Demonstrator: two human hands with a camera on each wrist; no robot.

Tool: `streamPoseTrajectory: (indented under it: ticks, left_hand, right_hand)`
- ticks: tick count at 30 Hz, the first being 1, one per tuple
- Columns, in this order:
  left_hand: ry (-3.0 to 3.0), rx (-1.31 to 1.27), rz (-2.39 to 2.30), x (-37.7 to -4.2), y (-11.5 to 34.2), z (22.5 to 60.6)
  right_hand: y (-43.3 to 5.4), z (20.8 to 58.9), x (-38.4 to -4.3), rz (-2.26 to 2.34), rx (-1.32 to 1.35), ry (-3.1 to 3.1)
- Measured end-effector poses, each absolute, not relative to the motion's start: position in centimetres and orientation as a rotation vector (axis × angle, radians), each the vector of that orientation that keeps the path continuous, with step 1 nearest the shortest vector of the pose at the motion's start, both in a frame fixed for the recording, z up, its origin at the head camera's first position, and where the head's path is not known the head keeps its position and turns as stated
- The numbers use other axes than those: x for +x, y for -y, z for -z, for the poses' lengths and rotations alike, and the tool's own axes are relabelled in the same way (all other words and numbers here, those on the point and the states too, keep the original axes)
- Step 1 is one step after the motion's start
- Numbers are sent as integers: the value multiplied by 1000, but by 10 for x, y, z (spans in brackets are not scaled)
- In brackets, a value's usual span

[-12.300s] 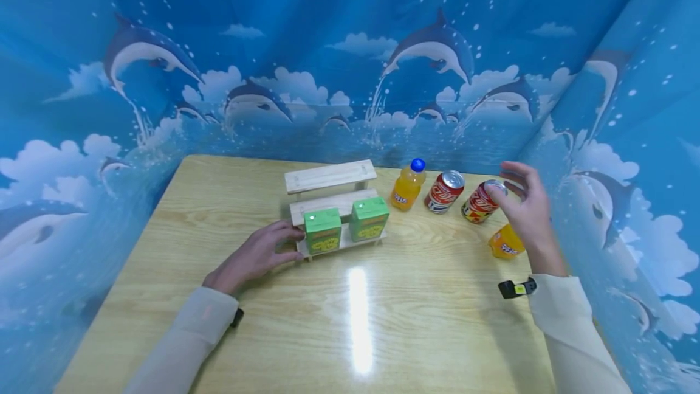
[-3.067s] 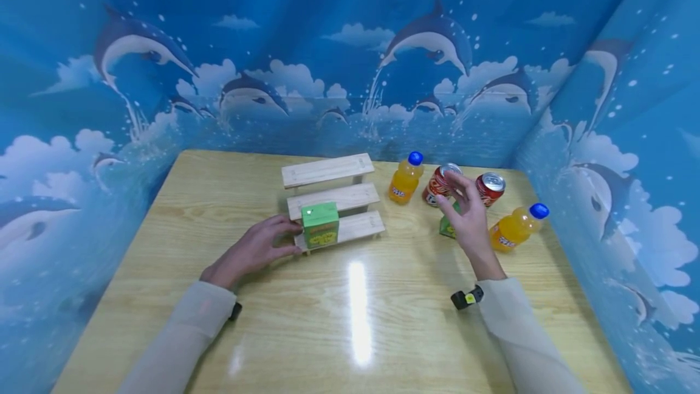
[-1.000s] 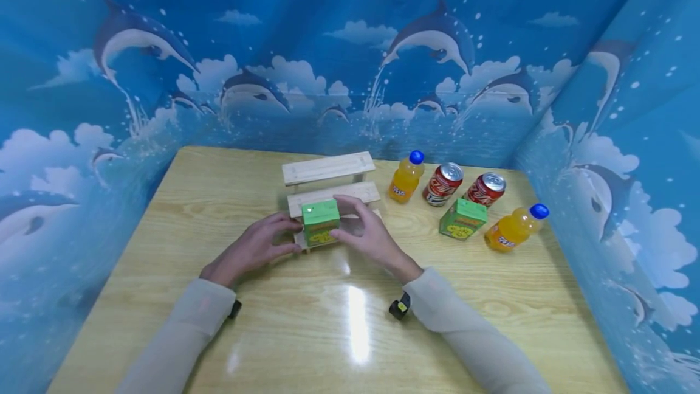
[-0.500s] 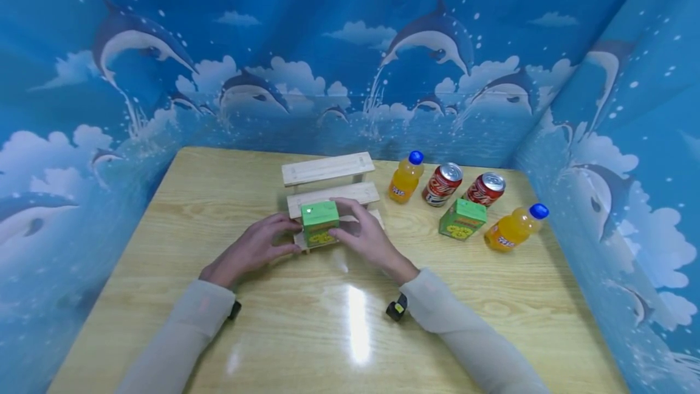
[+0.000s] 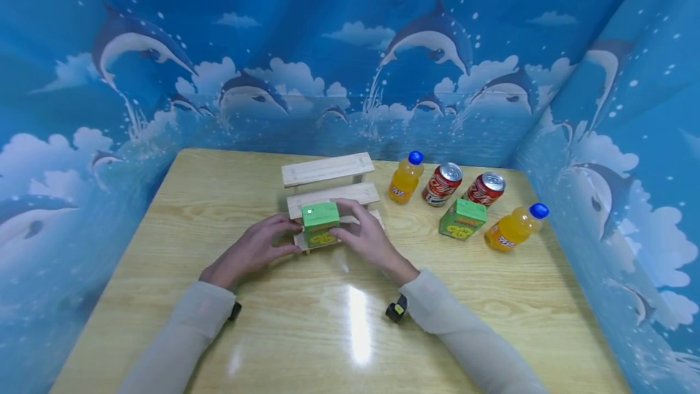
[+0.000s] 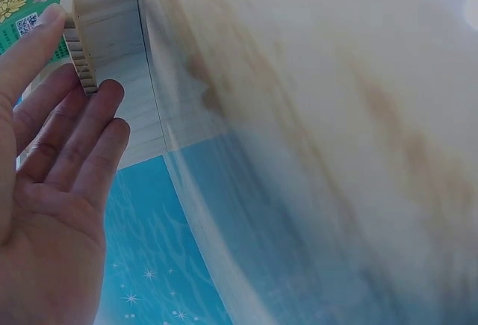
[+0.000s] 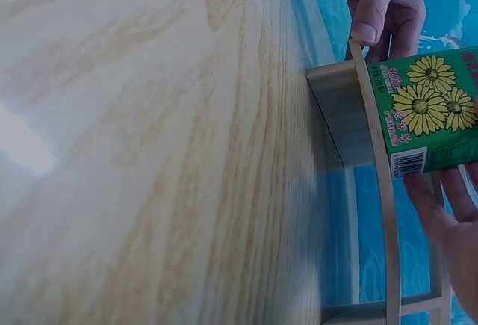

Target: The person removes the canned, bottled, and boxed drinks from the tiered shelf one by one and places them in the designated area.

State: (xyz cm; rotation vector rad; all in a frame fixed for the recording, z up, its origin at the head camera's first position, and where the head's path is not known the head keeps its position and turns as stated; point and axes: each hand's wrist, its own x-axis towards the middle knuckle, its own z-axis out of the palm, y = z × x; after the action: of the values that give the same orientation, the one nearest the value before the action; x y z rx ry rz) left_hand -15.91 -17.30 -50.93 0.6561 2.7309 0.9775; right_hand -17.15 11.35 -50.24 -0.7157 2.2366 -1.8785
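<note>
A three-step wooden rack (image 5: 328,170) stands on the table, its shelves rising toward the back. On the left end of its lowest shelf sits a green drink carton (image 5: 320,219) with yellow flowers on its side. My right hand (image 5: 369,239) holds this carton from the right, thumb at the front and fingers behind. My left hand (image 5: 257,249) pinches the left end of the lowest shelf. In the right wrist view, the left thumb lies on the shelf edge (image 7: 379,138), beside the carton's printed face (image 7: 429,104).
To the right of the rack stand an orange soda bottle (image 5: 406,181) with a blue cap and two red cans (image 5: 443,186). In front of the right-hand can (image 5: 485,187) is a second green carton (image 5: 462,220), with another orange bottle (image 5: 514,230) beside it. A dolphin-print curtain (image 5: 350,78) encloses the table.
One green carton has gone from the rack's lowest shelf to the table at right. My right hand has since come back left and taken hold of the other carton. My left hand stays at the rack.
</note>
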Motion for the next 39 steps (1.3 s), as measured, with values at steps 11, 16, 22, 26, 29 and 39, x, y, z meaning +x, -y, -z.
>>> streamPoseTrajectory:
  ticks: [11,16,22,26,29,39]
  left_hand:
    - [-2761,715,-968,-158,173,509]
    - [-2764,749,-981,-157,174,510]
    - [-2766,765,-981,-158,175,511]
    - [-2770,768,-979,-158,175,511]
    - [-2768,775,-991,-158,176,511]
    - [-2752,770,-1028,-156,175,510]
  right_hand:
    - [-130,494,-170,1913,-637,-2260]
    - [-141,492,-171,1942,-629,-2282]
    - [-155,491,-172,1946,-594,-2336]
    - [-165,490,-172,1957,-572,-2356]
    - [-171,489,-172,1964,-547,-2377]
    - [-194,493,-171,1970,-461,-2455]
